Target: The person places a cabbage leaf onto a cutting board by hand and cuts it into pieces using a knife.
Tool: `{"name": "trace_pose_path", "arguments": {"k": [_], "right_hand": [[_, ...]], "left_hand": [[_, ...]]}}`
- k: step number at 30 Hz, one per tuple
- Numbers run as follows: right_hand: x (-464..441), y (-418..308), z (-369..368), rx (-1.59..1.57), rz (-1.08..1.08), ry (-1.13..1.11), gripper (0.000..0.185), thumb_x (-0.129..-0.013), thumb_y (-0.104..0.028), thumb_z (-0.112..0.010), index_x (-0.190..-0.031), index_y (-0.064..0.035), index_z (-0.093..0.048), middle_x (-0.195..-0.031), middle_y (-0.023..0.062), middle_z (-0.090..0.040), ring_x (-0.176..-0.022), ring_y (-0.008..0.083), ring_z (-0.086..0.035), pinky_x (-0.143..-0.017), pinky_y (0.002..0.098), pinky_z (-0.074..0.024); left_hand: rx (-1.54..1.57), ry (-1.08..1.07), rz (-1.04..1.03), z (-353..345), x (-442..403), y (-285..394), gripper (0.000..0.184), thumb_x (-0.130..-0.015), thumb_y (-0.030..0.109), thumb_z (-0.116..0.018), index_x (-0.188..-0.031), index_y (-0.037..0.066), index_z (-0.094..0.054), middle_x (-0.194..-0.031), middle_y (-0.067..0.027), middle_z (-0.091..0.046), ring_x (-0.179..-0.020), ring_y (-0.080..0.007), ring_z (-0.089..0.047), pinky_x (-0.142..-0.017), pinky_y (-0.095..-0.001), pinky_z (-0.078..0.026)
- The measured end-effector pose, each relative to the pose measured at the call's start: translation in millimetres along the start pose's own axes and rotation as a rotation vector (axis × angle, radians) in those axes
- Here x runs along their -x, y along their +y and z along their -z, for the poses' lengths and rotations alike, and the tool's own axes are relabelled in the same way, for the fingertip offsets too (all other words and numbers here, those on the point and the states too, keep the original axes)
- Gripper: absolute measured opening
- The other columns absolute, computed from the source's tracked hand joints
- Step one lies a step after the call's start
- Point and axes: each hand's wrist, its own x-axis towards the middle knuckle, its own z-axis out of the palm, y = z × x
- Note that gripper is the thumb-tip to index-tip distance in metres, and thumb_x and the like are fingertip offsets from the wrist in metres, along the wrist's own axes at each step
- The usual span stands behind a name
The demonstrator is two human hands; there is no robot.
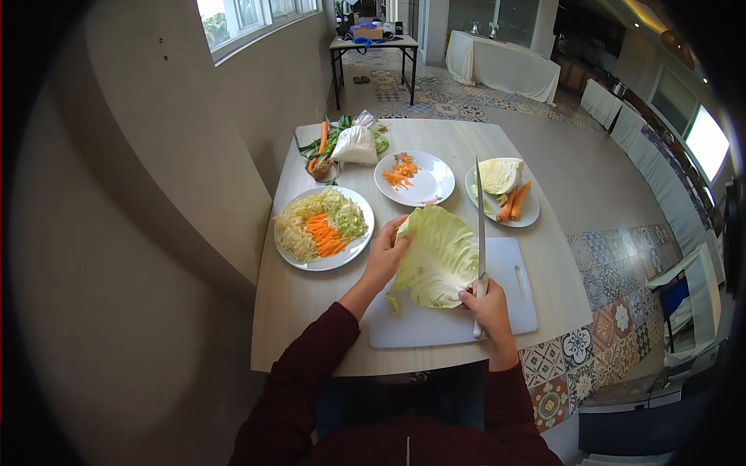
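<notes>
A large pale green cabbage leaf (435, 260) is held up above the white cutting board (509, 322). My left hand (384, 255) grips the leaf's left edge between thumb and fingers. My right hand (487, 307) is closed around the white handle of a knife (481, 233), whose blade points up and away from me. The thumb of that same hand also touches the lower right edge of the leaf, by its pale rib. A thin strip hangs from the leaf's lower left side.
On the left stands a plate (342, 263) of shredded cabbage and carrot strips. Behind are a plate (435, 182) with carrot pieces, and a plate (531, 220) with cut cabbage and carrots. A bag of white contents (357, 146) lies by vegetables at the far left. A wall (210, 155) borders the table's left.
</notes>
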Motion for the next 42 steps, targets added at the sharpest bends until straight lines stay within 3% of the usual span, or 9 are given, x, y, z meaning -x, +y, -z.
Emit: {"name": "trace_pose_path", "arguments": {"k": [5,6,9,12,15,18,21,33,42], "right_hand": [[-1.3,11.4,1.1,-0.017,-0.011,-0.014,0.022,-0.085,-0.007,-0.075,-0.093,0.0051,-0.058,-0.084,0.0101,-0.065,-0.068,0.0176,-0.069,-0.060,0.0289,-0.0588],[0.7,8.5,0.5,-0.022,-0.039,-0.013,0.022,-0.085,-0.008,-0.074,-0.094,0.0053,-0.058,-0.084,0.0102,-0.065,-0.068,0.0178,-0.069,-0.059,0.0287,-0.0586],[3.8,-2.4,2.1,-0.032,-0.091,0.005,0.024,-0.088,-0.012,-0.073,-0.098,0.0060,-0.060,-0.085,0.0104,-0.066,-0.068,0.0180,-0.069,-0.056,0.0285,-0.0582],[3.6,-5.5,9.0,-0.044,-0.084,0.055,0.030,-0.091,-0.019,-0.072,-0.101,0.0066,-0.061,-0.087,0.0106,-0.068,-0.068,0.0178,-0.069,-0.055,0.0287,-0.0581],[3.2,-3.4,21.2,-0.045,-0.096,0.089,0.035,-0.093,-0.026,-0.070,-0.103,0.0061,-0.061,-0.089,0.0114,-0.069,-0.067,0.0174,-0.069,-0.055,0.0287,-0.0579],[5.7,-2.5,32.3,-0.039,-0.089,0.126,0.034,-0.095,-0.030,-0.068,-0.101,0.0031,-0.060,-0.087,0.0110,-0.069,-0.061,0.0158,-0.067,-0.050,0.0274,-0.0553],[10.8,-6.3,42.1,0.013,-0.073,0.126,0.033,-0.096,-0.030,-0.066,-0.098,0.0020,-0.059,-0.084,0.0100,-0.068,-0.054,0.0137,-0.063,-0.046,0.0261,-0.0514],[36.0,-6.4,39.3,0.111,-0.094,0.038,0.021,-0.092,-0.015,-0.067,-0.104,-0.0012,-0.056,-0.073,0.0071,-0.065,-0.050,0.0102,-0.058,-0.044,0.0260,-0.0479],[61.9,-19.8,60.1,0.180,-0.166,0.093,0.021,-0.097,-0.016,-0.060,-0.112,-0.0019,-0.056,-0.069,0.0021,-0.057,-0.053,0.0081,-0.054,-0.047,0.0222,-0.0463]], "left_hand": [[-0.336,0.076,-0.164,35.0,5.6,11.9,0.046,-0.094,0.002,-0.063,-0.137,-0.001,-0.048,-0.132,-0.0154,-0.057,-0.119,-0.0191,-0.058,-0.102,-0.0333,-0.048],[-0.364,0.131,-0.236,35.3,9.1,16.0,0.038,-0.091,0.000,-0.067,-0.127,-0.002,-0.056,-0.114,-0.0127,-0.066,-0.096,-0.0143,-0.066,-0.084,-0.0268,-0.055],[-0.341,0.171,0.023,31.9,25.1,28.8,0.024,-0.088,0.006,-0.073,-0.110,-0.002,-0.066,-0.086,-0.0051,-0.070,-0.066,-0.0076,-0.064,-0.058,-0.0226,-0.052],[-0.562,0.191,-0.053,31.2,25.5,25.0,0.015,-0.087,0.011,-0.076,-0.097,0.000,-0.070,-0.068,0.0001,-0.065,-0.047,-0.0032,-0.051,-0.044,-0.0248,-0.043],[-0.744,0.176,-0.187,28.0,29.4,27.3,0.014,-0.085,0.014,-0.079,-0.089,0.004,-0.071,-0.072,-0.0012,-0.065,-0.053,-0.0081,-0.054,-0.048,-0.0277,-0.043],[-1.038,0.013,-0.646,11.5,39.4,35.2,0.017,-0.080,0.015,-0.082,-0.091,0.007,-0.072,-0.077,-0.0003,-0.063,-0.066,-0.0134,-0.058,-0.055,-0.0276,-0.045],[-1.088,-0.147,-0.752,-17.8,55.1,33.5,0.022,-0.075,0.019,-0.084,-0.091,0.009,-0.072,-0.082,-0.0015,-0.063,-0.082,-0.0204,-0.061,-0.067,-0.0321,-0.048],[-1.209,-0.390,-0.679,-14.4,63.8,3.3,0.013,-0.077,0.009,-0.075,-0.089,0.013,-0.075,-0.087,0.0007,-0.070,-0.084,-0.0201,-0.065,-0.075,-0.0344,-0.051],[-1.250,-0.444,-0.670,-11.0,61.1,17.0,0.011,-0.071,0.007,-0.073,-0.081,0.013,-0.073,-0.083,-0.0003,-0.069,-0.084,-0.0211,-0.065,-0.076,-0.0360,-0.050]]}}
